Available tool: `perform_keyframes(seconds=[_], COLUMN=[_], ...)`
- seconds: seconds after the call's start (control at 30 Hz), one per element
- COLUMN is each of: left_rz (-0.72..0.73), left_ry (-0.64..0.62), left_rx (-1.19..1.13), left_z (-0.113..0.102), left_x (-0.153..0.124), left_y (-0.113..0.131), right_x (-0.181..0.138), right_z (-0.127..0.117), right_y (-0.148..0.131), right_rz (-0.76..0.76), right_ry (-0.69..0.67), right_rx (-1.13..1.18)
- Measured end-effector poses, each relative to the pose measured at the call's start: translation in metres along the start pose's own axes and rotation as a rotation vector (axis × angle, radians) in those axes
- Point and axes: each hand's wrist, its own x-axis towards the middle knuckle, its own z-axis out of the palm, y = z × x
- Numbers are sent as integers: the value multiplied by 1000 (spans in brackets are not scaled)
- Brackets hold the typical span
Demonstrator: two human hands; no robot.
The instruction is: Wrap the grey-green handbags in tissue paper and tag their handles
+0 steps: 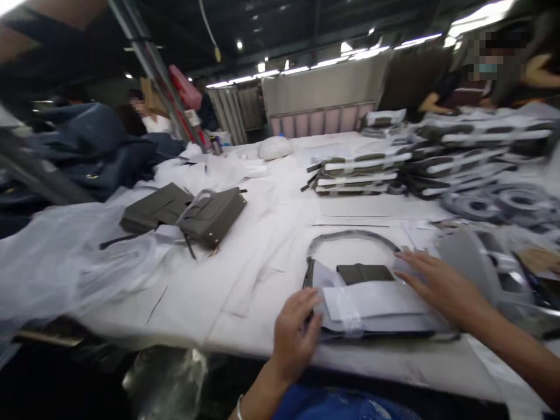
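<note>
A dark olive handbag (365,274) lies flat in front of me, its front largely covered by white paper (376,303) with clear tape across it. Its curved handle (354,234), wrapped in pale tissue, arches away from me. At the bag's left edge my left hand (296,326) curls its fingers and thumb around the side. My right hand (437,287) is stretched out flat with its fingers apart, at the bag's upper right corner by the end of the handle. What lies beneath its palm is hidden.
Two olive bags (214,216) lie at the left beside crumpled plastic sheeting (56,251). Wrapped bags are stacked (361,173) at the back right, near grey rolls (475,205). A person (485,87) stands across the table, whose front edge (175,344) runs before me.
</note>
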Motion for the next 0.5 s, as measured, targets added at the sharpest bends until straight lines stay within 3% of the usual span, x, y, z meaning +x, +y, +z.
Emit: perform_keyframes(seconds=[0.07,0.17,0.23,0.37,0.5], left_rz=[-230,-533,-641,-632,-456], left_ry=[49,-43,-75,24,228], left_rx=[-62,-274,-382,-343,-313], left_z=[-3,9,21,28,11], left_x=[10,26,38,53,53], left_y=[-14,-34,-37,-20,-4], right_x=[-24,-47,-51,-43,-31], right_z=[-11,-12,-8,-12,-22], right_y=[10,13,9,-10,-30], right_rz=[181,386,482,474,319], right_ry=[-47,-114,-113,71,323], right_rx=[-14,84,174,378,515])
